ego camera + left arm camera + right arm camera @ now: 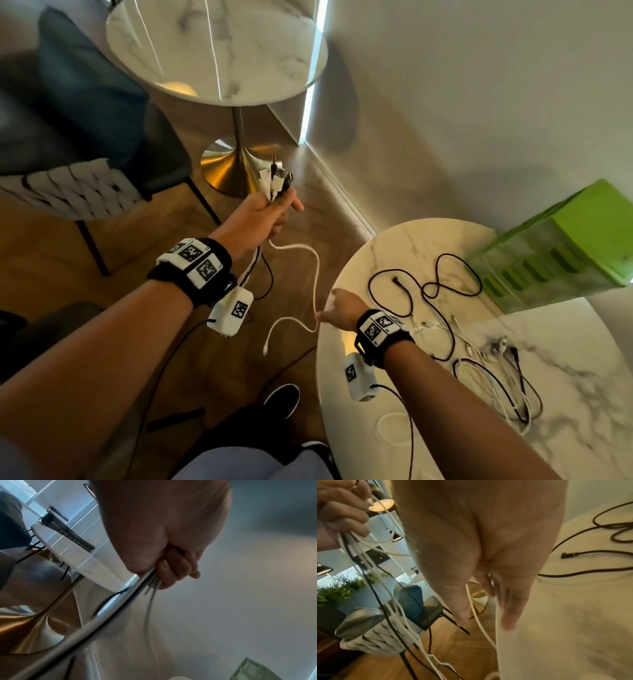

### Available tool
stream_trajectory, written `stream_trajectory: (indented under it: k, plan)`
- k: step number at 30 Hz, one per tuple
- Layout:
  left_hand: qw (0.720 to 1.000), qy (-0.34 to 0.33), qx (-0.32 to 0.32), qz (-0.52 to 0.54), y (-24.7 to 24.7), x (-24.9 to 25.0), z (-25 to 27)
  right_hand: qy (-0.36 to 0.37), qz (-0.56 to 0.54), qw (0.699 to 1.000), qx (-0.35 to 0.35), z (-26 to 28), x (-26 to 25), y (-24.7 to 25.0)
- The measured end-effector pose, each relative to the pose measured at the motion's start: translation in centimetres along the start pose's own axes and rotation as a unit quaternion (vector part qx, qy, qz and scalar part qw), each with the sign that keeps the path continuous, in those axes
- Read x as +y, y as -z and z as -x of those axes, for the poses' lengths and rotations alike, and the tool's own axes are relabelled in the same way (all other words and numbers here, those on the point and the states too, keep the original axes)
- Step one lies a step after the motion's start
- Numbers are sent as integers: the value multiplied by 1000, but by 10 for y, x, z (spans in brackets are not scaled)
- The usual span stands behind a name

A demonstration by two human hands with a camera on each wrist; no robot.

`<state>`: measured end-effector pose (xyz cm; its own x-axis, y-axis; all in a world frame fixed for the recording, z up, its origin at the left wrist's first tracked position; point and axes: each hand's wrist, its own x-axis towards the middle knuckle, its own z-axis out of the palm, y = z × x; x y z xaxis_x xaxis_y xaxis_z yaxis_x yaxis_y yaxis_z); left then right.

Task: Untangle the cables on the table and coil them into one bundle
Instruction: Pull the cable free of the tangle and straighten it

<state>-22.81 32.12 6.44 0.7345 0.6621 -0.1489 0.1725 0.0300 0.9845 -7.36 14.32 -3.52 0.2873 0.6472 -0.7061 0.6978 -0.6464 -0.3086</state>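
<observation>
Your left hand [265, 212] gripped a bunch of cable ends [275, 178], raised over the wood floor [178, 246]. Your right hand [342, 306] pinched a hanging white cable [317, 270] at the marble table [565, 394] edge, where more tangled cables [479, 346] lay near a green box [561, 246].

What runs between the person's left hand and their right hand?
In the head view, a white cable hangs in a loose curve from the left hand, which grips a bunch of cable ends, to the right hand; beneath is wooden floor.
</observation>
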Motion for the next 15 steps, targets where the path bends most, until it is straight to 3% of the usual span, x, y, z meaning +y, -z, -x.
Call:
stream_trajectory:
  k: [2, 4, 6, 8, 11, 13, 15]
  plan:
    - [999, 3, -36, 12, 2, 1, 1, 23, -69, 994, 80, 1, -4, 11]
    - [997, 6, -72, 17, -1, 0, 3, 136, -123, 971, 150, 6, -19, 27]
    - [996, 7, -87, 28, -8, 1, 3, 233, -173, 950, 119, 14, -38, 38]
    - [995, 9, -88, 48, -15, 3, 1, 261, -175, 947, 73, 26, -58, 43]
    - [994, 23, -91, 57, -18, 1, -5, 290, -130, 941, 114, 34, -74, 36]
    - [996, 36, -61, 48, -20, 1, -7, 302, -130, 926, 185, 30, -72, 30]
    - [999, 36, 18, 13, -23, 2, -10, 321, -137, 901, 257, 27, -65, 28]
